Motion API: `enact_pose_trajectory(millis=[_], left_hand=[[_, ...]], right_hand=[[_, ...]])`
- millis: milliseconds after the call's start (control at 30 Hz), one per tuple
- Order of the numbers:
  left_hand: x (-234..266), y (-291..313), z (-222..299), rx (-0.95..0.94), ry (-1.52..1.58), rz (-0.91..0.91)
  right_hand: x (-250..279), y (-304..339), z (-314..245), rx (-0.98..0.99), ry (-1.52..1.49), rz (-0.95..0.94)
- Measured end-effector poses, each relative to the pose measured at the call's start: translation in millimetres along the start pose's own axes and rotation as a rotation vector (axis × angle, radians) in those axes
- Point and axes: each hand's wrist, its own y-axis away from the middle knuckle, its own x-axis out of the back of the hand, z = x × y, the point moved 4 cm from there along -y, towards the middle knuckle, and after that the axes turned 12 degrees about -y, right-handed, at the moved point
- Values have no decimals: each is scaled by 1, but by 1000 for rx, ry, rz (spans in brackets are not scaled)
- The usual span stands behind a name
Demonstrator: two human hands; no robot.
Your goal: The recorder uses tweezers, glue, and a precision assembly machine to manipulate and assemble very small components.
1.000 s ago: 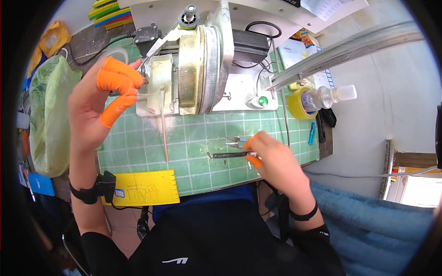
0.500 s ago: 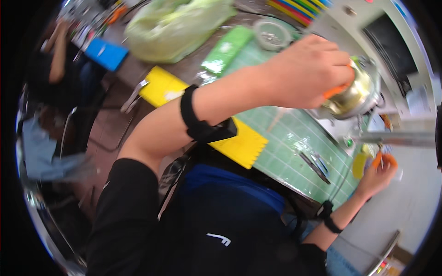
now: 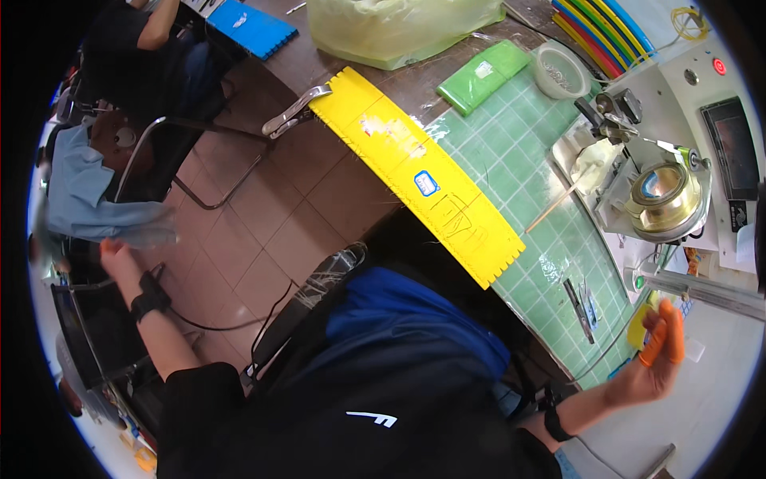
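Observation:
My right hand (image 3: 648,374), with orange covers on two digits, is raised at the table's right edge beside a yellow roll (image 3: 639,327). Its thumb and fingers come together in a pinch; I cannot make out what, if anything, they hold. Far to the left, low beside a light blue garment (image 3: 84,188), is my left hand (image 3: 118,259). Its fingers are small and blurred. A gold-coloured round spool (image 3: 661,188) sits on the white machine (image 3: 706,104). The yellow board (image 3: 383,148) with a notched end and fine strands along its edge lies across the table edge, a metal clamp (image 3: 297,112) on its far end.
Tweezers (image 3: 578,311) and a thin wooden stick (image 3: 552,209) lie on the green gridded mat (image 3: 511,144). Behind are a green packet (image 3: 483,76), a round dish (image 3: 561,70) and a pale plastic bag (image 3: 399,32). A chair (image 3: 159,121) and another person (image 3: 132,48) are at left.
My left hand has swung from the spool down to the far left, uncovering the spool and yellow board. My right hand stays near the table's right edge, slightly lower. The view has shifted.

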Motion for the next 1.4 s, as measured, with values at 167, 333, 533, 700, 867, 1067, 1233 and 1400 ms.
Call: enact_pose_trajectory(millis=[167,333,533,700,867,1067,1233,1400], left_hand=[[146,-44,36,-182,-472,447],[75,106,356,-779,515,59],[-2,311,544,-1294,445,-301],[-16,394,604,-1145,1069,-912],[-16,415,641,-1194,1031,-1366],[-20,437,657,-1162,997,-1505],[-17,442,660,-1151,968,-1489],[-18,446,663,-1302,983,-1350]], right_hand=[[-87,-15,-18,146,-100,-322],[-126,-7,-54,260,-72,-507],[-110,-2,-45,255,-270,-451],[-91,8,-28,188,-450,-465],[-85,11,-11,66,-584,-401],[-74,8,0,45,-701,-528],[-76,14,3,22,-756,-440],[-80,17,4,-77,-815,-366]])
